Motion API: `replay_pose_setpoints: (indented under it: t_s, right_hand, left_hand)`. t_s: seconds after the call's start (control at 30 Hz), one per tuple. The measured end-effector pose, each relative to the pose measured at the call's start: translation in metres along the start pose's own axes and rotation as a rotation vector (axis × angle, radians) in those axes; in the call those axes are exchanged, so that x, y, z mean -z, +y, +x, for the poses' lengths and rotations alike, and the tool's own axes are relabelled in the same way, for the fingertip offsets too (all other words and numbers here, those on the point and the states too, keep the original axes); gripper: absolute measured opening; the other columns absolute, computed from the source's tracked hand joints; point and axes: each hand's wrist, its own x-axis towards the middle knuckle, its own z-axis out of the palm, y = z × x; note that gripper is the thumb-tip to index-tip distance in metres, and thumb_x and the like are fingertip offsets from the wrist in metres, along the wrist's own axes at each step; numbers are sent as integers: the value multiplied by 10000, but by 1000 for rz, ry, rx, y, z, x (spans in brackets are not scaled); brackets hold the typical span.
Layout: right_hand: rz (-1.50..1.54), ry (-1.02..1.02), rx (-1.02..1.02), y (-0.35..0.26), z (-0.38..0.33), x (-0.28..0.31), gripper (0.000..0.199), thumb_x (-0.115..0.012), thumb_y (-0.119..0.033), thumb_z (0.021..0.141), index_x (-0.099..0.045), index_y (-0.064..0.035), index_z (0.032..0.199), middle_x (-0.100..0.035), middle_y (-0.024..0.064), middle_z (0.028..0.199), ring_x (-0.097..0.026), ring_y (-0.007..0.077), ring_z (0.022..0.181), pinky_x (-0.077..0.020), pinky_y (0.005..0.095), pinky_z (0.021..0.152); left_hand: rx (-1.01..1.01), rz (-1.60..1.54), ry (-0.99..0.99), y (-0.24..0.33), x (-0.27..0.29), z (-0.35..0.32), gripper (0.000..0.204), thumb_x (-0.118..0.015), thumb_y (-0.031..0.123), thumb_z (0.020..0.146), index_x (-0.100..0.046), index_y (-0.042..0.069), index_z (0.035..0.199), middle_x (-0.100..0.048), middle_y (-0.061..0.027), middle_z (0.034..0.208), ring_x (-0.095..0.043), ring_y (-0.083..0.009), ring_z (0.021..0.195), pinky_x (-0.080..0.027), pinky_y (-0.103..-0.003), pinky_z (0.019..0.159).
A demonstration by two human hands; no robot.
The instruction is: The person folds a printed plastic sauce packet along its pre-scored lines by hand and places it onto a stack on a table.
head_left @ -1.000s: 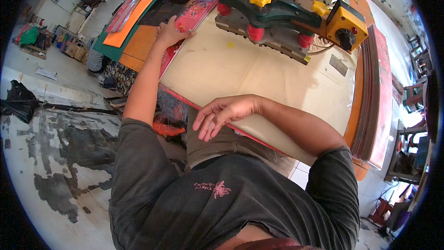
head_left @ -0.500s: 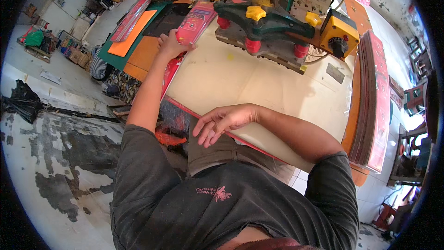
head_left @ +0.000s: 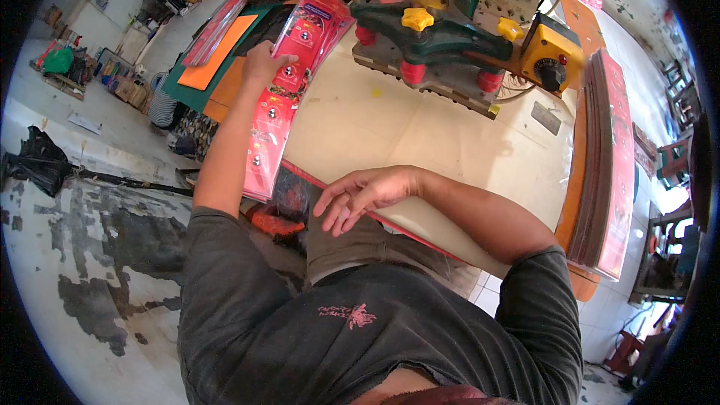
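A long, glossy red printed sheet (head_left: pixel 271 116) lies along the left side of the cream work surface (head_left: pixel 420 135), its near end sticking out past the table edge. My left hand (head_left: pixel 264 66) grips its left edge about midway, thumb on top and the other fingers mostly hidden. More red sheets show under its right edge. Over the near edge of the surface rests my right hand (head_left: pixel 364 193), fingers loosely curled and apart, holding nothing. Beyond the hands stands a press machine (head_left: pixel 427 41) with a dark green clamp plate and yellow knobs.
A tall stack of red printed sheets (head_left: pixel 607 172) stands at the right edge. A yellow control box (head_left: pixel 553 56) with a black dial is on the press. At the far left are an orange sheet (head_left: pixel 217 52), a green mat (head_left: pixel 187 90) and more red sheets (head_left: pixel 225 19).
My left hand has moved slightly left and back, and the red sheet it grips now lies exposed along its length at the left. My right hand has stayed in place.
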Motion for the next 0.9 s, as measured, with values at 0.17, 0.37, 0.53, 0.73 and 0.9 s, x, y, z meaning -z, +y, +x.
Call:
replay_pose_setpoints:
  t_s: [0.17, 0.37, 0.53, 0.73, 0.9]
  right_hand:
    - [24, 5, -29, -3, -2, 0, 591, -621, -49, 950, -478, 8, 1521, -656, 185, 1404, -662, 264, 1281, -507, 379, 1119]
    - [22, -2, 17, -1, -1, 0, 585, -636, -74, 950, -488, 14, 1509, -659, 188, 1396, -666, 265, 1268, -509, 395, 1113]
    - [-18, 110, 177, 0, -5, 1, 496, -634, -75, 946, -557, 23, 1425, -715, 182, 1277, -714, 240, 1140, -550, 361, 1012]
    - [-162, 607, 419, -13, -10, 8, 217, -623, -189, 1033, -627, -50, 1199, -726, 77, 975, -669, 125, 808, -493, 261, 710]
    - [-330, 620, 459, -16, -9, -7, 325, -608, -385, 1085, -623, -79, 1193, -711, 33, 930, -632, 101, 746, -482, 251, 659]
  left_hand:
    - [-13, -228, 69, -28, 7, 8, 507, -866, 469, 849, -683, -3, 868, -696, -183, 794, -673, -320, 747, -514, -437, 718]
    - [86, -233, 158, -56, 13, 16, 425, -802, 392, 921, -656, -3, 858, -643, -159, 743, -597, -260, 686, -473, -433, 670]
    - [107, -408, 305, -69, 37, 25, 383, -779, 360, 951, -659, 4, 871, -661, -115, 782, -582, -206, 699, -472, -393, 686]
    - [268, -1285, 407, -72, 77, 27, 220, -740, 160, 1013, -663, -1, 885, -706, -52, 860, -646, -128, 740, -534, -301, 695]
    - [298, -1252, 631, -61, 81, -7, 205, -722, 150, 1025, -645, -26, 953, -722, -106, 921, -708, -179, 795, -588, -354, 713]
